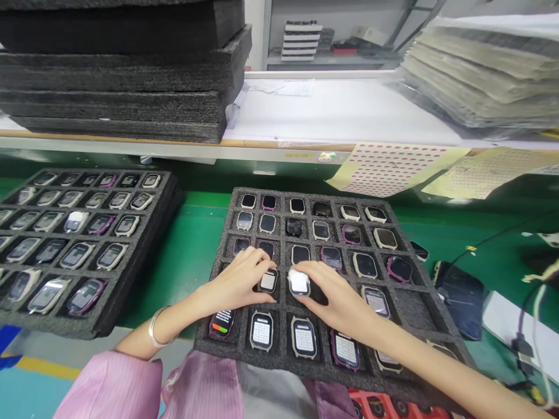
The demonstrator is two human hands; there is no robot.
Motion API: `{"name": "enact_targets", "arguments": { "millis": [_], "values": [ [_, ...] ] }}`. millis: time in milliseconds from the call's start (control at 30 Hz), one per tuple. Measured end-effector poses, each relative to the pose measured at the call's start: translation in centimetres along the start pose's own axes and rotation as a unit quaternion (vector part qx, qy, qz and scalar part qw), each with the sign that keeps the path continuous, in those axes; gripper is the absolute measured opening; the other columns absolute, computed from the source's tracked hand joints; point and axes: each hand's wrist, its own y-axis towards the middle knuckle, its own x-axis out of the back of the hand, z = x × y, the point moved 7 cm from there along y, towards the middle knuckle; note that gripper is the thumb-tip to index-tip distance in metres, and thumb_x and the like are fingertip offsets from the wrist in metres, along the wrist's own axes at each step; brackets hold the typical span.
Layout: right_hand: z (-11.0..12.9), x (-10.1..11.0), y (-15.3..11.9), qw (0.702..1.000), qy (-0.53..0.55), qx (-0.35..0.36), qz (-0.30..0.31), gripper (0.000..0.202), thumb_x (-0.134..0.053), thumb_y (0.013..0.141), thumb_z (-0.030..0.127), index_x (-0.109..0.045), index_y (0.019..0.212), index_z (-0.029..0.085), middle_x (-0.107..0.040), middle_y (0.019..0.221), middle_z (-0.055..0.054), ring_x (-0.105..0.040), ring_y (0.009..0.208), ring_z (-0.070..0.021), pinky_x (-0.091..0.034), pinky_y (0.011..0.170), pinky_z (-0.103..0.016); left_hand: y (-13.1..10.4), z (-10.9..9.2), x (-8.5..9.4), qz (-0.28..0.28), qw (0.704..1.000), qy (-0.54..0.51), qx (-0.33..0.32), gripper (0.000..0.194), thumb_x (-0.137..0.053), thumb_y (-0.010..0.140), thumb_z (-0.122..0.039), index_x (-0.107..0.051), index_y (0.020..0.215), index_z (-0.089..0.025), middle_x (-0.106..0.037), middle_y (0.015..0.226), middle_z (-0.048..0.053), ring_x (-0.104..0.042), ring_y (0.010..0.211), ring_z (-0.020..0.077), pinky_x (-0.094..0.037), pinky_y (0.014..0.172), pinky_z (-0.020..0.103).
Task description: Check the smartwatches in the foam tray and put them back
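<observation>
A black foam tray [279, 361] in front of me holds rows of square smartwatch cases without straps, some with lit screens. My left hand [244, 276] is closed about a smartwatch [268, 281] with a lit white screen, thumb at its lower edge and fingers at its upper edge. Beside it, my right hand [334, 294] pinches another smartwatch [299, 281] between thumb and fingers; its screen glows bright white. Nearer to me, a smartwatch [261, 331] shows a lit keypad-like grid. At the front left corner, another smartwatch [222, 323] has a red and green bar.
On the left stands a second foam tray [61, 323] of smartwatches. A stack of black foam [117, 99] and bagged sheets [480, 75] rest on the shelf [332, 110]. Yellow sticker sheets [393, 166] hang from its edge. At right lie a black device [460, 297] and cables [522, 343].
</observation>
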Motion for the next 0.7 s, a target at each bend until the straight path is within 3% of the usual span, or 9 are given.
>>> {"name": "enact_targets", "arguments": {
  "millis": [133,233,367,433,567,633,700],
  "values": [
    [0.7,0.3,-0.7,0.992,-0.095,0.024,0.084,0.039,-0.062,0.086,0.022,-0.055,0.124,0.022,-0.060,0.127,-0.009,-0.051,0.111,-0.0309,-0.044,0.089,-0.051,-0.7,-0.4,0.4,0.032,0.999,-0.025,-0.018,0.052,-0.065,0.080,-0.049,-0.056,0.123,-0.021,-0.051,0.114,0.010,-0.048,0.105,0.0265,-0.043,0.092,0.042],
    [1.4,1.4,0.6,0.985,-0.106,0.058,0.121,0.026,-0.053,0.093,0.030,-0.063,0.116,0.024,-0.060,0.126,-0.009,-0.052,0.109,-0.0304,-0.043,0.090,-0.052,-0.9,0.0,1.3,0.027,0.999,-0.037,-0.013,0.043,-0.056,0.088,-0.045,-0.056,0.125,-0.022,-0.051,0.115,0.010,-0.048,0.107,0.0247,-0.042,0.094,0.039],
    [1.9,1.1,5.2,0.987,-0.084,0.099,0.093,0.028,-0.043,0.098,0.026,-0.064,0.115,0.019,-0.064,0.116,-0.010,-0.055,0.106,-0.0246,-0.043,0.095,-0.044,-0.6,3.2,4.0,-0.115,0.983,0.036,0.138,0.030,-0.041,0.096,-0.035,-0.061,0.110,-0.017,-0.054,0.106,0.011,-0.047,0.104,0.0277,-0.037,0.095,0.045],
    [1.6,-0.3,7.6,0.987,-0.114,0.063,0.090,0.021,-0.050,0.095,0.023,-0.065,0.109,0.017,-0.066,0.105,-0.010,-0.057,0.101,-0.0246,-0.046,0.093,-0.042,-0.5,4.4,4.4,-0.153,0.966,0.060,0.201,0.029,-0.038,0.096,-0.031,-0.062,0.095,-0.015,-0.055,0.097,0.012,-0.048,0.101,0.0307,-0.035,0.093,0.049],
    [1.6,-2.0,10.1,0.984,-0.176,0.024,0.027,0.013,-0.061,0.085,0.014,-0.065,0.095,0.007,-0.063,0.091,-0.019,-0.059,0.091,-0.0331,-0.051,0.078,-0.050,0.3,5.1,3.7,-0.170,0.962,0.060,0.203,0.014,-0.051,0.089,-0.019,-0.061,0.080,-0.015,-0.059,0.083,0.010,-0.054,0.088,0.0297,-0.041,0.084,0.045],
    [1.2,-2.0,10.3,0.988,-0.150,0.024,0.012,0.013,-0.066,0.082,0.018,-0.064,0.094,0.013,-0.063,0.088,-0.011,-0.062,0.082,-0.0263,-0.053,0.072,-0.041,0.4,5.5,3.7,-0.187,0.962,0.054,0.194,0.006,-0.057,0.086,-0.020,-0.060,0.088,-0.015,-0.060,0.087,0.009,-0.056,0.087,0.0272,-0.044,0.080,0.040],
    [0.4,-1.4,10.2,0.999,-0.030,0.014,0.019,0.007,-0.066,0.083,0.023,-0.064,0.087,0.018,-0.061,0.083,-0.005,-0.062,0.077,-0.0212,-0.053,0.071,-0.035,0.5,6.1,3.7,-0.193,0.963,0.004,0.186,0.012,-0.062,0.083,-0.025,-0.060,0.091,-0.016,-0.060,0.085,0.005,-0.058,0.082,0.0230,-0.045,0.075,0.034]
  ]
}}
